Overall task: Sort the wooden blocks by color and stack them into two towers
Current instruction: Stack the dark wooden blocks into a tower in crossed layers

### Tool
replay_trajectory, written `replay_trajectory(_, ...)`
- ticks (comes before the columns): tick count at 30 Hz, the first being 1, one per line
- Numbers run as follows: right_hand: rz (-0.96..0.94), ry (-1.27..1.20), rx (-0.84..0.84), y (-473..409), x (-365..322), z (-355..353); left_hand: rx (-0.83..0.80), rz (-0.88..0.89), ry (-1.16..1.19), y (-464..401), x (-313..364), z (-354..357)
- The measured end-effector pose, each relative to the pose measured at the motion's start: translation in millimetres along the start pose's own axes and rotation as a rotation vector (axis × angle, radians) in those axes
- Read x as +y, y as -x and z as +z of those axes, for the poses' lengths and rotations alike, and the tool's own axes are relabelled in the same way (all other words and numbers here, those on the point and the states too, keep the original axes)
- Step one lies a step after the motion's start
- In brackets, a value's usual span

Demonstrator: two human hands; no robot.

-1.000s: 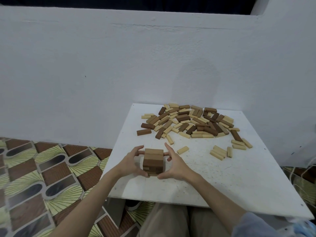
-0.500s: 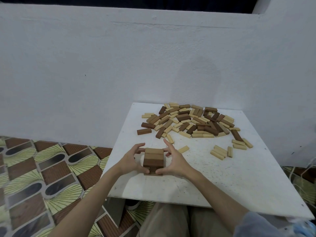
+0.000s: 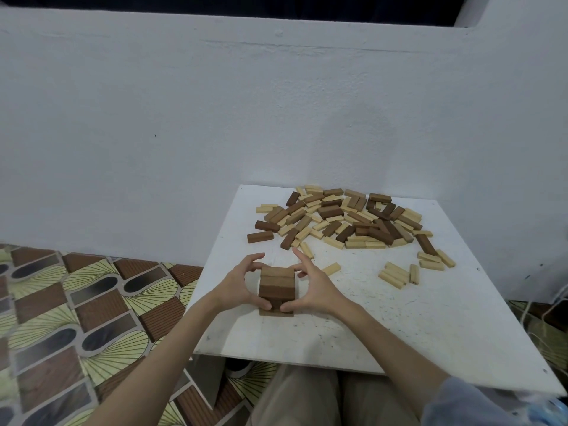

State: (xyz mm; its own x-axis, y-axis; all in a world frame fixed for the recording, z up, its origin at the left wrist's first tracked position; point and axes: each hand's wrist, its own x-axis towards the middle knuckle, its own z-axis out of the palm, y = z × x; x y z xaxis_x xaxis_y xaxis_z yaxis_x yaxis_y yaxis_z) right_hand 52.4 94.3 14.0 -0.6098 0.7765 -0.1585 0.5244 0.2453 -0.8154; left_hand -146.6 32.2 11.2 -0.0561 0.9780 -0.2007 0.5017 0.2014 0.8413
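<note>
Two hands now clamp the brown tower [image 3: 276, 289] square: left hand [image 3: 238, 287] cups its left face, thumb low at the front, fingers curled round the back top corner; right hand [image 3: 310, 292] mirrors it on the right face. A second ago a block stuck out sideways behind the stack; it no longer shows, so the layer looks pushed flush. My read: squaring step done, tower is a few layers up, ready for the next dark block.

Tower sits near the front-left of the white board [image 3: 399, 333], close to its left edge, so little margin there. Bare board to the right and front. Mixed pile [image 3: 341, 218] lies well apart at the back; loose light blocks [image 3: 396, 273] to the right. No light tower started; room for it right of the brown one.
</note>
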Motion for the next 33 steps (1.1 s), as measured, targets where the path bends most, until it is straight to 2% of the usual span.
replay_trajectory(6, -0.005, 0.009, -0.014, 1, -2, 0, -0.019, 0.012, -0.008, 4, 5, 2)
replay_trajectory(9, 0.008, -0.038, -0.047, 3, 0, -4, -0.048, -0.017, 0.124, 9, 8, -3)
replay_trajectory(15, 0.095, -0.424, 0.087, 10, -10, 8, 0.054, -0.136, 0.341, 18, 3, 6)
replay_trajectory(23, 0.175, -0.489, 0.168, 29, -11, 56, 0.185, -0.101, 0.451, 29, 11, 50)
replay_trajectory(33, 0.149, -0.612, 0.178, 34, -26, 60, 0.179, -0.122, 0.517, 34, 27, 55)
